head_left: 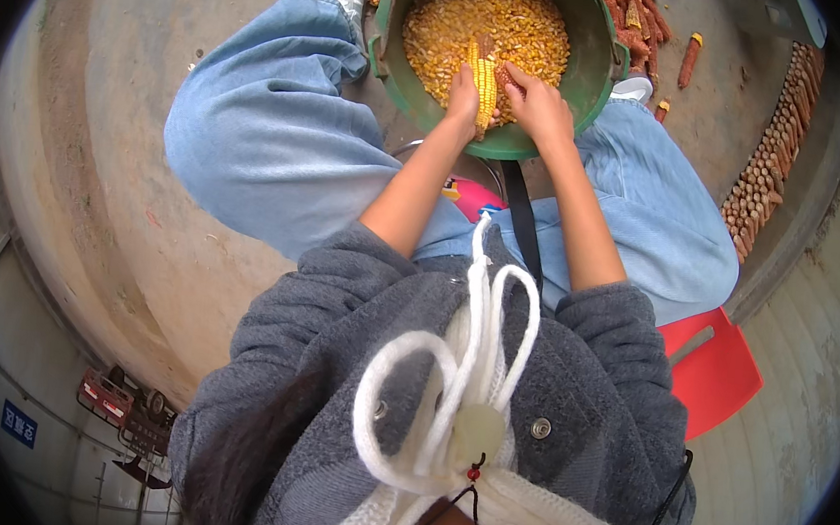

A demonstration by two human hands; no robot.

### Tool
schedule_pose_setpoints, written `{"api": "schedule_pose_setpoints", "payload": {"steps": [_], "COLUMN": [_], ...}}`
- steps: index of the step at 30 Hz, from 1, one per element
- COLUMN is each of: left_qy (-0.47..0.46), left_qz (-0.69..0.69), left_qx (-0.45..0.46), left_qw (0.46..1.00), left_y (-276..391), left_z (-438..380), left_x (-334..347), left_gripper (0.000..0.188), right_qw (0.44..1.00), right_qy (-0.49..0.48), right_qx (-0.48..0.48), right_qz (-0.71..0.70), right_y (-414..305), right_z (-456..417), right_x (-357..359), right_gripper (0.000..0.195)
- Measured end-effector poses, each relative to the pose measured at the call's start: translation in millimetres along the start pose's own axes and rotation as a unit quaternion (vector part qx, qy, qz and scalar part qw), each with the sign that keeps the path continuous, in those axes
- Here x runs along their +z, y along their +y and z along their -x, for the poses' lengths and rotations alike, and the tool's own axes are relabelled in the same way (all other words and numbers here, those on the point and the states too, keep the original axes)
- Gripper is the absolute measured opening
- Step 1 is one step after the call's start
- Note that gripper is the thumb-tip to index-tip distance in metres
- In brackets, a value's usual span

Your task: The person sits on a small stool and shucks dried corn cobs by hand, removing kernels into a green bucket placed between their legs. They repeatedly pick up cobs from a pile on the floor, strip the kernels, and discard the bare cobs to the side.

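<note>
Over a green plastic bucket (503,149) with loose yellow corn kernels (438,27) inside, my left hand (464,99) holds an ear of yellow corn (485,94). Part of its upper side is bare of kernels. My right hand (543,109) grips a reddish bare corn cob (510,78) close against the ear's right side. Some fingertips are hidden under the ear. The bucket stands between my legs, with a black strap (521,219) running from near its rim towards me.
Stripped red cobs (635,17) lie piled beyond the bucket at the right, with single cobs (690,62) on the concrete floor. Farther right runs a long stack of cobs (773,153). A red plastic seat (714,374) shows beside my right hip.
</note>
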State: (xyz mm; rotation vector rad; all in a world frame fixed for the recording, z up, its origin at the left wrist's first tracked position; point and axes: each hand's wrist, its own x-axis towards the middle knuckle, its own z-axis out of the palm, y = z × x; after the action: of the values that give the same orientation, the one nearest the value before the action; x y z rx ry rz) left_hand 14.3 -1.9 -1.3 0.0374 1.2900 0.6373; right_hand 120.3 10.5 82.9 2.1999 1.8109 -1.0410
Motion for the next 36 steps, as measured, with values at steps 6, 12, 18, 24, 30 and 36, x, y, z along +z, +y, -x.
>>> {"api": "schedule_pose_setpoints", "payload": {"steps": [6, 12, 18, 24, 30, 36], "left_qy": [-0.018, 0.005, 0.0, -0.007, 0.007, 0.022], "left_qz": [-0.015, -0.028, 0.033, 0.035, -0.016, 0.019], "left_qx": [0.026, 0.031, 0.038, 0.053, 0.039, 0.06], "left_qw": [0.999, 0.999, 0.999, 0.998, 0.999, 0.998], "left_y": [-2.9, 5.0, -3.2, -8.4, 0.0, -6.4], "left_z": [-6.6, 3.3, -5.0, -9.4, 2.8, -3.4], "left_x": [-3.5, 2.8, -3.2, -1.4, 5.7, 5.1], "left_gripper": [0.051, 0.042, 0.036, 0.043, 0.041, 0.04], "right_qw": [0.999, 0.999, 1.0, 0.997, 0.998, 0.999], "right_qy": [0.039, 0.046, -0.027, 0.033, 0.049, -0.021], "right_qx": [-0.026, -0.01, 0.001, -0.022, 0.006, 0.023], "right_qz": [0.027, 0.009, -0.016, 0.065, 0.027, -0.006], "right_y": [-5.8, -4.4, -15.7, -27.6, -8.0, -16.0], "right_z": [-7.2, -23.9, 10.1, -5.3, -30.7, 12.8], "right_x": [8.5, 8.2, -15.5, 3.1, 6.2, -8.5], "right_gripper": [0.034, 0.035, 0.034, 0.035, 0.035, 0.034]}}
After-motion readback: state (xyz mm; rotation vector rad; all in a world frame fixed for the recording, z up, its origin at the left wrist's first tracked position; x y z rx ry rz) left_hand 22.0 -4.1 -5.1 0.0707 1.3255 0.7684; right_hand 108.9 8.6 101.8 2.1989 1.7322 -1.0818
